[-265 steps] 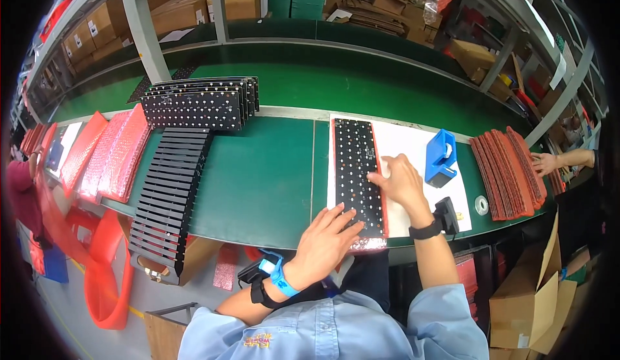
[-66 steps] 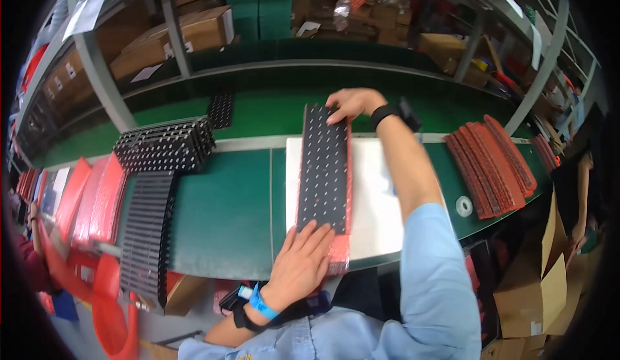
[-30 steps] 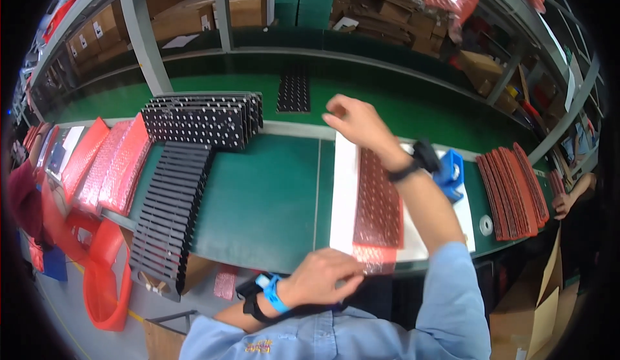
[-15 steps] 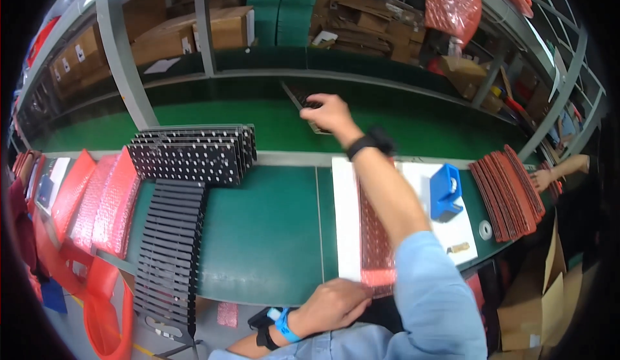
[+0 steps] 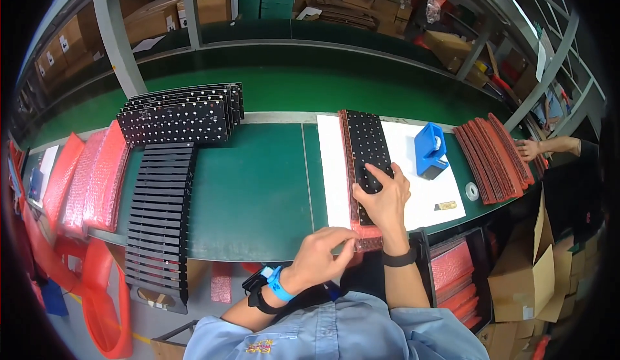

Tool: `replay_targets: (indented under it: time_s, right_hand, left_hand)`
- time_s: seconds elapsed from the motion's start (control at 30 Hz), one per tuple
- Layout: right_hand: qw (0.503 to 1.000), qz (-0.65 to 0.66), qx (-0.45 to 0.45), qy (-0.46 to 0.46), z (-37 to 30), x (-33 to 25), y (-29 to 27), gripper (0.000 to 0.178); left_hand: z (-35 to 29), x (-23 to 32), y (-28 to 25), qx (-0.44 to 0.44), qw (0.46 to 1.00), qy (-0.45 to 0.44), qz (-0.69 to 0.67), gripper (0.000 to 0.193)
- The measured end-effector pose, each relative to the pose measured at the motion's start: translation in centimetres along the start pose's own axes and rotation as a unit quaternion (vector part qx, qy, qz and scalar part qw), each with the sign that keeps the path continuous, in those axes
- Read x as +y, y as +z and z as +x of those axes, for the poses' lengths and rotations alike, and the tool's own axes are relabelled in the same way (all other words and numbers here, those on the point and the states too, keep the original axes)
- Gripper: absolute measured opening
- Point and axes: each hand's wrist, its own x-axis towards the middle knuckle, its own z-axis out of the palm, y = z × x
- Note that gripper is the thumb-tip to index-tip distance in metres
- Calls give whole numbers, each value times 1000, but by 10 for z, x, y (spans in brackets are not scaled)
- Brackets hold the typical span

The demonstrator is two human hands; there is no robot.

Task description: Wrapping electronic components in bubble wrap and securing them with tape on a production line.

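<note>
A black circuit board [image 5: 369, 134] dotted with white components lies lengthwise on a red bubble-wrap bag [image 5: 345, 141], over a white sheet [image 5: 330, 166]. My right hand [image 5: 386, 201] spans the board's nearer half, thumb at its left edge and fingers toward its right, closed across it. At the bag's near end, my left hand [image 5: 323, 253] pinches the bag's edge between thumb and fingers. Several similar black boards [image 5: 177, 117] stand upright in a row at the left, behind a black slotted rack [image 5: 160, 211].
A blue tape dispenser [image 5: 429, 153] and a white tape roll [image 5: 472, 192] sit to the right. Beyond are stacked red bubble-wrap packs [image 5: 487, 159] and a co-worker's hand [image 5: 529, 150]. Pink bubble-wrap bags [image 5: 97, 179] lean at far left. A black bin [image 5: 423, 263] and an open carton [image 5: 523, 279] stand at lower right.
My right hand has come back from above the green surface at the far side, and the board it held there now lies on the bag. My left hand stays by the bag's near end.
</note>
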Motion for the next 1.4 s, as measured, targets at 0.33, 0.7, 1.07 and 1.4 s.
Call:
replay_targets:
  time_s: [0.33,0.7,1.07,1.4]
  right_hand:
    - [999,0,-34,1,4,5,10,50]
    - [990,-55,-84,-95,29,25,-21,49]
    - [905,-22,-382,-186,282,75,32,60]
    - [846,30,-522,-103,299,55,-23,62]
  left_hand:
    - [-1,0,6,2,1000,-6,10,13]
    - [29,33,39,-8,991,64,121,22]
    - [50,29,88,-107,946,39,304,36]
    - [41,39,84,-154,946,47,282,32]
